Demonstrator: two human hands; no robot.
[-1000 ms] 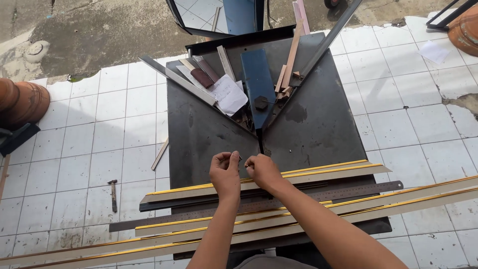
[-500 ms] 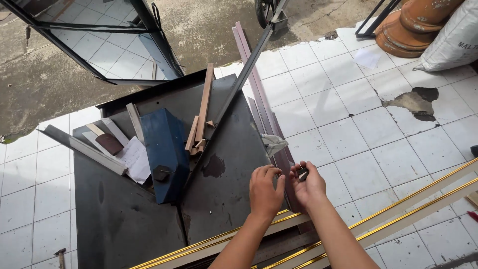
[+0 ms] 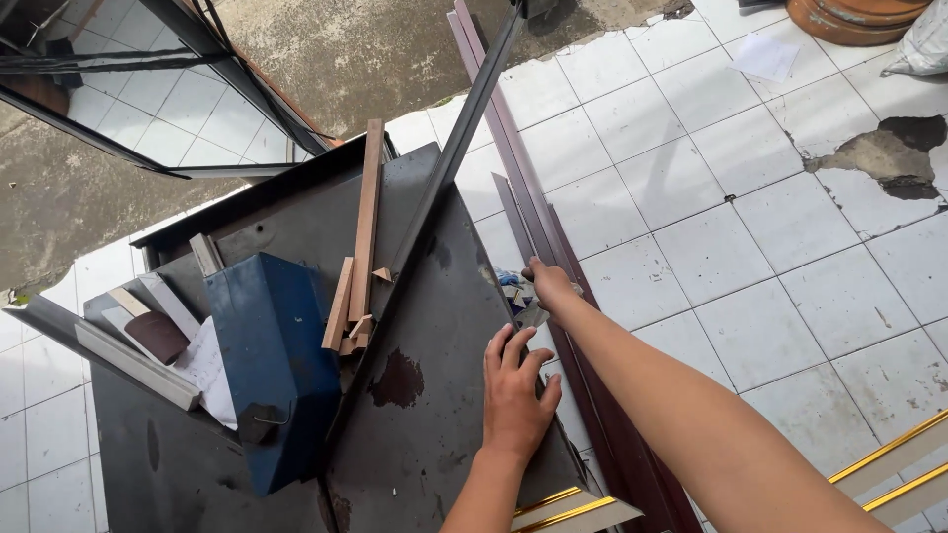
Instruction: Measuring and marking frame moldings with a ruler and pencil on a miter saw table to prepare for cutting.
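Observation:
My left hand [image 3: 515, 390] lies flat, fingers spread, on the right edge of the dark metal work table [image 3: 434, 326]. My right hand [image 3: 549, 283] reaches past that edge to a small pile of metal bits and blue stuff [image 3: 513, 291] beside the long maroon profile strips [image 3: 553, 257]. Its fingers close on something small there; what it is I cannot tell. A blue metal saw housing [image 3: 272, 355] sits on the table to the left, with wooden strips [image 3: 363, 237] leaning against a dark angled fence bar [image 3: 434, 188].
Gold-edged moulding strips [image 3: 894, 464] lie at the lower right, another [image 3: 568, 508] at the table's near edge. Grey offcuts and paper [image 3: 163, 345] lie at the table's left. A mirror frame [image 3: 148, 109] rests on concrete at top left. White floor tiles [image 3: 741, 257] have a broken patch [image 3: 889, 163].
My view has swung further right and closer. My hands have separated: the left now rests flat on the table edge, the right has stretched out to the pile by the maroon strips.

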